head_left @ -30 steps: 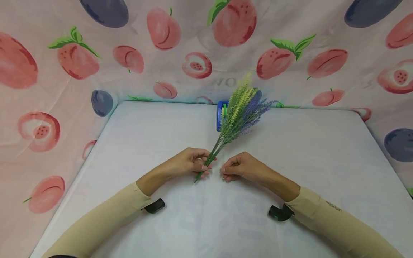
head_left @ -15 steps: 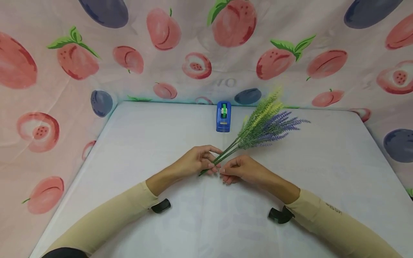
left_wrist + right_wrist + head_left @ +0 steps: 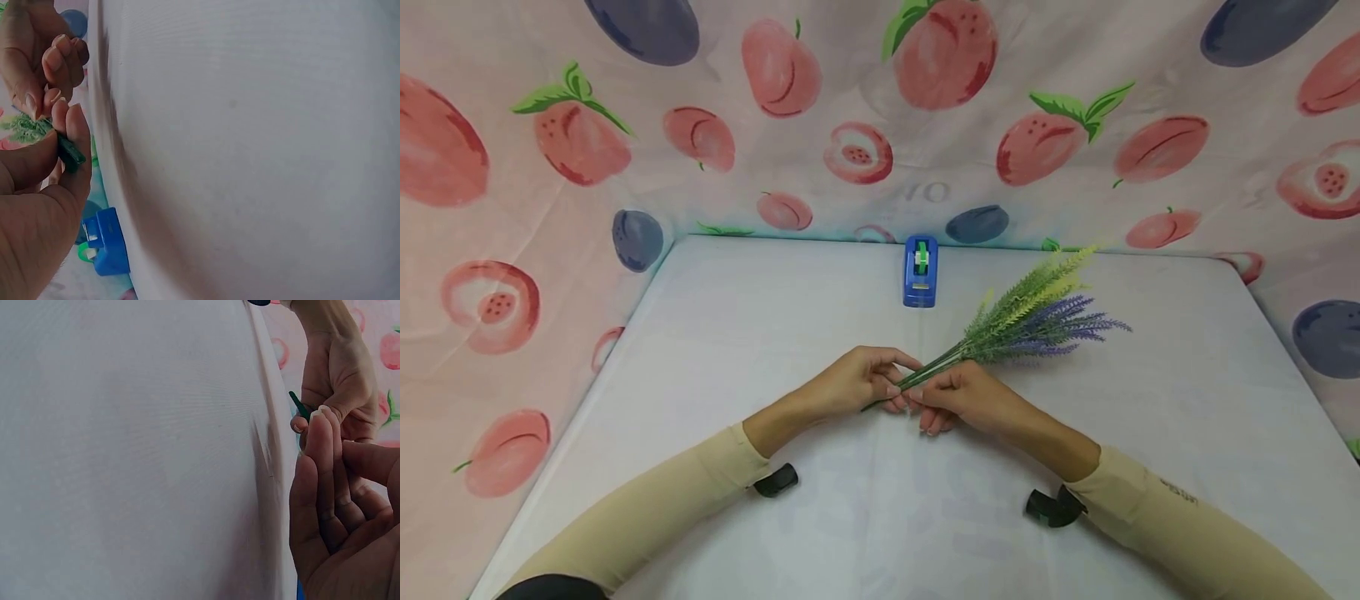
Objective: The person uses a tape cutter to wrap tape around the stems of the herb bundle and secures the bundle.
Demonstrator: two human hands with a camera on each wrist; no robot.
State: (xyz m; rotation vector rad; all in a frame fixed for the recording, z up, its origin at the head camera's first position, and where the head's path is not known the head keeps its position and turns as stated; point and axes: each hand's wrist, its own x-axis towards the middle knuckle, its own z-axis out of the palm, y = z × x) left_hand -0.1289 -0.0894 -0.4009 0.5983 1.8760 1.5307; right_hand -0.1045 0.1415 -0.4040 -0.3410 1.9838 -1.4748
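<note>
A bunch of artificial lavender stems [image 3: 1022, 321] with yellow-green and purple spikes slants up to the right over the table. My left hand [image 3: 876, 383] pinches the stems' lower end between thumb and fingers. In the left wrist view, the green stem ends [image 3: 70, 153] stick out past the left fingertips. Close beside it, my right hand [image 3: 962, 396] has its thumb and forefinger drawn together at the stems. The right wrist view shows its other fingers [image 3: 306, 494] bent side by side; anything between thumb and forefinger is too small to make out.
A blue tape dispenser [image 3: 920, 287] with a green core stands at the table's far edge, left of the flower heads. The white-covered table [image 3: 760, 308] backs onto a fruit-print cloth [image 3: 700, 75], which also hangs at the sides.
My left hand has moved slightly right, and the lavender has swung down to the right, uncovering the tape dispenser. The stems now lie against my right hand, which has barely moved.
</note>
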